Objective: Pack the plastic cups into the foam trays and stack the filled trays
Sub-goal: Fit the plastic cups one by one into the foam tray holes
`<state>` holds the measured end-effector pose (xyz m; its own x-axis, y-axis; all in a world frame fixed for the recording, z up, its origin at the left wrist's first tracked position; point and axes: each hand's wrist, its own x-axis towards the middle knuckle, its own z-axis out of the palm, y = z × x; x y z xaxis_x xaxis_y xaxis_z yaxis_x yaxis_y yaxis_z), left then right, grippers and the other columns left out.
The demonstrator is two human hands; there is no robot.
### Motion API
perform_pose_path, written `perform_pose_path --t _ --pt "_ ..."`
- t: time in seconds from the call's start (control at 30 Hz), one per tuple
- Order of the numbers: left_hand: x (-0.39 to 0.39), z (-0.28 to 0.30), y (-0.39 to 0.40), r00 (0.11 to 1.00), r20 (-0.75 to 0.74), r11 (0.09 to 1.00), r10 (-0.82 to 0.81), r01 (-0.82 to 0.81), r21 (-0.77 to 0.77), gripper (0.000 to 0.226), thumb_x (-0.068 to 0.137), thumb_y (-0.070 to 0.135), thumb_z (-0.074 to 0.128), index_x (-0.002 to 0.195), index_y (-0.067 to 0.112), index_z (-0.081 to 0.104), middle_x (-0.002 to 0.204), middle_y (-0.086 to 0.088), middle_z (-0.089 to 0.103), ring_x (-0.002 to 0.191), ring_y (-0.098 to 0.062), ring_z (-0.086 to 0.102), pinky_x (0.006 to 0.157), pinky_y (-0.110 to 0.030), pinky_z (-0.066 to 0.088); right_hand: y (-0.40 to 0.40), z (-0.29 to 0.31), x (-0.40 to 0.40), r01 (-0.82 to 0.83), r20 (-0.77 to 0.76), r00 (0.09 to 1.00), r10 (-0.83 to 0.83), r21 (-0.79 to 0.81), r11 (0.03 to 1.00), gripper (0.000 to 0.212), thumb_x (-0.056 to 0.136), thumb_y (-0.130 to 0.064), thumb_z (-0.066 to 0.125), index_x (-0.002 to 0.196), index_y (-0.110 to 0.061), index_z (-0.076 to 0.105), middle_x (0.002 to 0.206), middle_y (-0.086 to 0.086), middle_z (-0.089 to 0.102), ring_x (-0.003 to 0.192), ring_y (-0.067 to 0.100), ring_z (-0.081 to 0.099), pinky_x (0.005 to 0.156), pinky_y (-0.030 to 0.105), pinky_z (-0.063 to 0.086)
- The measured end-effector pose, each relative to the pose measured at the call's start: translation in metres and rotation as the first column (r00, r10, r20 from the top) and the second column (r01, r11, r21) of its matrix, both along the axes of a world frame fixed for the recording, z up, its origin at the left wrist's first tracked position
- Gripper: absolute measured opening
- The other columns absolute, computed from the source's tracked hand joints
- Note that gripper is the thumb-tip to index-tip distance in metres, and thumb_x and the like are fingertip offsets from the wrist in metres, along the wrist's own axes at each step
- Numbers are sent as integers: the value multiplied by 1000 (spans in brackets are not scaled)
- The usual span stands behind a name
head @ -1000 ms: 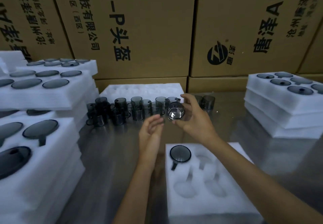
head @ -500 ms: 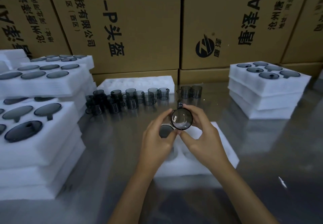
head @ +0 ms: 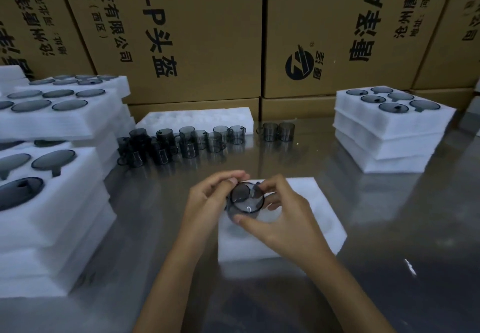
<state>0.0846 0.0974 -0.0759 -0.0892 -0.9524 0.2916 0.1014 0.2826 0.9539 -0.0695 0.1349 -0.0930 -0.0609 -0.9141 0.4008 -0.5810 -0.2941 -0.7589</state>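
Head view: cup point(head: 246, 201) has come down from chest height to just over the foam tray point(head: 322, 218), both hands now on it. Left hand point(head: 207, 203) pinches the far rim, right hand point(head: 283, 218) grips the near side. Seating looks imminent. Cup tilted, open mouth toward camera, axis leaning up and back, handle at upper right. Spare cups point(head: 181, 143) wait behind.

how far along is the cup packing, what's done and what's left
Done: filled trays are already stacked on the right and in taller piles on the left. In hand: the left hand and right hand together hold one smoky cup over the front foam tray, whose pockets are mostly hidden. Left: a group of loose cups waits behind, with an empty tray beyond.
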Motion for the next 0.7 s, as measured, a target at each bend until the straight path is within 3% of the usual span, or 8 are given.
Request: perform_pose_path --t 0.13,0.3,0.4,0.5,0.57,0.63,0.7 --pt "16 8 1 984 109 988 -143 135 79 18 95 9 61 104 9 76 101 -4 77 104 -16 71 91 -23 54 4 -5 8 -52 -143 988 51 -1 999 52 62 -70 69 94 -38 43 97 -23 58 99 1 54 77 23 47" --pt "21 6 0 970 178 983 -164 146 108 19 91 -6 62 103 1 74 100 -6 77 97 -12 72 80 -13 52 5 -1 3 -36 -217 976 25 -47 998 49 61 -69 68 89 -35 46 88 -19 52 93 5 51 76 30 48" --pt "24 4 -1 966 192 983 -171 153 106 21 87 -8 65 103 3 73 98 -5 78 95 -8 72 78 -11 50 5 1 1 -59 -268 963 38 -70 996 48 63 -68 66 89 -31 49 86 -20 52 91 5 47 75 27 42" --pt "28 2 -4 947 287 989 -147 131 72 35 86 -6 68 110 19 71 117 8 72 115 3 62 91 -11 45 4 0 -1 -62 -294 955 45 -47 997 49 66 -73 63 91 -33 52 93 -21 53 95 2 45 80 26 39" --pt "31 -4 -8 913 381 989 -143 119 86 53 86 0 72 124 36 62 138 19 55 131 7 45 103 -11 36 3 -1 -2 -43 -185 982 38 -20 999 46 70 -77 59 90 -36 55 97 -22 56 103 0 47 86 27 41" --pt "35 -10 -12 927 320 970 -195 134 204 67 85 7 75 135 44 49 150 20 41 139 2 33 111 -19 30 1 -3 -3 -31 -100 995 28 -28 999 42 77 -75 52 96 -38 60 103 -25 59 108 0 49 92 31 44" --pt "36 -16 -13 947 199 935 -251 184 304 76 84 12 77 145 40 41 154 19 35 143 0 28 117 -26 26 -1 -5 -3 -50 -170 985 43 -35 998 42 81 -66 49 109 -38 65 111 -26 60 113 0 49 98 34 43"
